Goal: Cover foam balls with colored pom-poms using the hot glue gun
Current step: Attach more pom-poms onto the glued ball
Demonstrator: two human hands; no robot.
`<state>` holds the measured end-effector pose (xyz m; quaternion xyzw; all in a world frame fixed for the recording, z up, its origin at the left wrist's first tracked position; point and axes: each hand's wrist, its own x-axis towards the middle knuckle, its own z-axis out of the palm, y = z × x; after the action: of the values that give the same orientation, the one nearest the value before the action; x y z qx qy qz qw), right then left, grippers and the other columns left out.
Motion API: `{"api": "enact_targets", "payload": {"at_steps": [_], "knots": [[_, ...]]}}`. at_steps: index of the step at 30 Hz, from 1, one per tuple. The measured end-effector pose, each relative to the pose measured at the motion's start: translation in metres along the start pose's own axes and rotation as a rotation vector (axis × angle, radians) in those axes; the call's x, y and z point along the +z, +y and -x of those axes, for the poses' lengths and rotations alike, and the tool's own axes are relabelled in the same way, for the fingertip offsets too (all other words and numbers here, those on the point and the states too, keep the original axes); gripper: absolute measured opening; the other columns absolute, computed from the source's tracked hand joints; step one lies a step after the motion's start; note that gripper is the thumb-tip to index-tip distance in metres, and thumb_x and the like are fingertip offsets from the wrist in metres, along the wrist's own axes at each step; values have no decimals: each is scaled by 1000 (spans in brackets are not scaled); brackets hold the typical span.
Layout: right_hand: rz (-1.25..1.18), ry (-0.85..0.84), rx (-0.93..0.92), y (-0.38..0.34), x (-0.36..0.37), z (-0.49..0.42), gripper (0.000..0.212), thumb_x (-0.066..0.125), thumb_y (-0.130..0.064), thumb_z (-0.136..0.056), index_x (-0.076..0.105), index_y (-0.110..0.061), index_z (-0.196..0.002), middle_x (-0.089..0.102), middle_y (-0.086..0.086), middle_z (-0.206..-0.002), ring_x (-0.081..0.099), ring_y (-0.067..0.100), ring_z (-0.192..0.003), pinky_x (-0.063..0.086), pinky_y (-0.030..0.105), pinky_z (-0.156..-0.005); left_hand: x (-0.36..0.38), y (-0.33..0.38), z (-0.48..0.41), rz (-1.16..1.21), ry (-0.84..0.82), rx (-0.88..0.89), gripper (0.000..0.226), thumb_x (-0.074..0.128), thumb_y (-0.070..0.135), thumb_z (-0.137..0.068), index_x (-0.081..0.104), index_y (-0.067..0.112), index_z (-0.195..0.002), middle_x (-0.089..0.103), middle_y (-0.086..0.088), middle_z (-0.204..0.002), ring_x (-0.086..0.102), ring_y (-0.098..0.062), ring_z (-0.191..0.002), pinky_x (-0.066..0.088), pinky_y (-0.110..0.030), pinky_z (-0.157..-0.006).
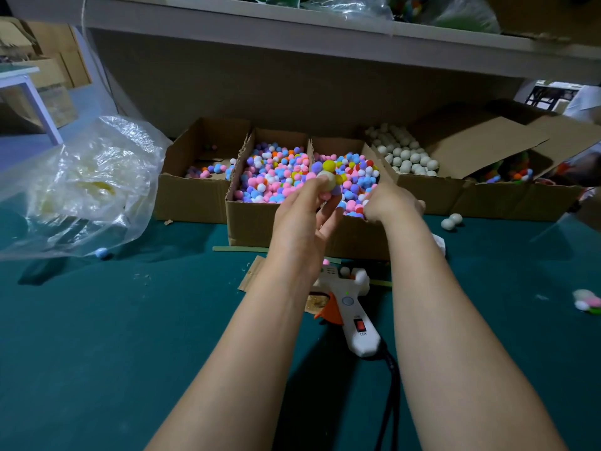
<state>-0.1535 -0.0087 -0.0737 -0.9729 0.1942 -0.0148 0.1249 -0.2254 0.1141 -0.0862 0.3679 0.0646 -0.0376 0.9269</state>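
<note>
Left hand (302, 219) holds a part-covered ball (326, 182) over the pom-poms (276, 170); right hand (390, 203) dips in beside it.
A bag (81, 183) lies at nine o'clock on the table (130, 320). At centre, the left thumb and fingers pinch the ball, which has yellow and purple pom-poms stuck on it. The gun (348, 307) lies at the hands' six o'clock, between the forearms. At the ball's three o'clock, the right fingers curl down into the box (257, 222); whether they grip anything cannot be told. Bare balls (406, 156) sit at two o'clock.

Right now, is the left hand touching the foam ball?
Touching: the head view shows the left hand gripping the foam ball with its fingers.
</note>
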Motion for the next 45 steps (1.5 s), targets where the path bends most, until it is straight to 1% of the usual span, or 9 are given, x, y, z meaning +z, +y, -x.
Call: {"api": "enact_targets", "payload": {"at_steps": [6, 11, 15, 20, 26, 28, 33, 37, 45], "knots": [[-330, 58, -136, 15, -2, 2, 25, 59, -8, -90, 62, -19, -112, 57, 8, -125, 52, 27, -116, 43, 48, -102, -1, 1, 0, 2, 2, -6, 11, 71, 12, -85, 73, 16, -75, 72, -6, -86, 70, -18, -90, 59, -26, -67], [-454, 87, -257, 25, -3, 7, 18, 64, -15, -91, 65, -20, -107, 60, 3, -119, 54, 16, -103, 50, 34, -87, -4, 4, -2, -16, -12, 17, 37, 70, 14, -86, 75, 23, -50, 74, -2, -74, 70, -16, -89, 58, -26, -72], [-478, 129, -328, 27, 1, 11, 14, 66, -19, -89, 64, -20, -103, 60, -1, -116, 53, 13, -103, 50, 32, -84, -7, 4, -1, 12, 17, 8, 14, 71, 11, -84, 73, 17, -72, 74, -5, -76, 71, -17, -84, 59, -27, -70], [-458, 156, -419, 20, 8, 18, 22, 65, -17, -91, 64, -24, -112, 60, -1, -121, 49, 9, -95, 36, 17, -65, -12, 2, 0, 2, -22, -13, 35, 70, 11, -85, 76, 22, -52, 74, -4, -74, 72, -15, -78, 60, -26, -73], [-615, 411, -340, 13, 12, 33, 27, 56, -18, -97, 65, -18, -122, 60, 3, -128, 55, 15, -115, 42, 20, -81, -21, -1, 5, -20, -38, -40, 2, 72, 10, -84, 74, 10, -85, 76, -6, -85, 74, -15, -81, 60, -25, -72], [-690, 447, -373, 13, 11, 41, 28, 54, -19, -98, 64, -19, -125, 61, 0, -126, 54, 10, -110, 43, 17, -81, -27, -2, 7, -52, -55, -40, 6, 71, 12, -86, 72, 8, -90, 75, -8, -91, 73, -17, -89, 59, -25, -78], [-848, 436, -366, 16, 14, 54, 19, 61, -13, -93, 64, -20, -111, 57, -11, -99, 55, 4, -93, 44, 10, -70, -43, -1, 17, -62, -47, -44, 12, 70, 11, -86, 69, 8, -97, 76, -7, -89, 73, -15, -88, 59, -23, -75], [-982, 342, -346, 14, 13, 68, 12, 67, -16, -89, 58, -22, -95, 62, -8, -94, 62, 8, -90, 53, 22, -77, -56, 0, 24, -35, -38, -54, 17, 70, 14, -86, 69, 7, -101, 75, -4, -88, 73, -12, -85, 58, -21, -71], [-1031, 201, -462, 3, 40, 115, 6, 67, -22, -89, 67, -28, -91, 63, -19, -87, 61, -1, -88, 46, 8, -71, -69, -1, 26, -96, -103, -3, 39, 73, 22, -71, 69, 7, -106, 75, 0, -88, 71, -7, -87, 57, -20, -81]]}}
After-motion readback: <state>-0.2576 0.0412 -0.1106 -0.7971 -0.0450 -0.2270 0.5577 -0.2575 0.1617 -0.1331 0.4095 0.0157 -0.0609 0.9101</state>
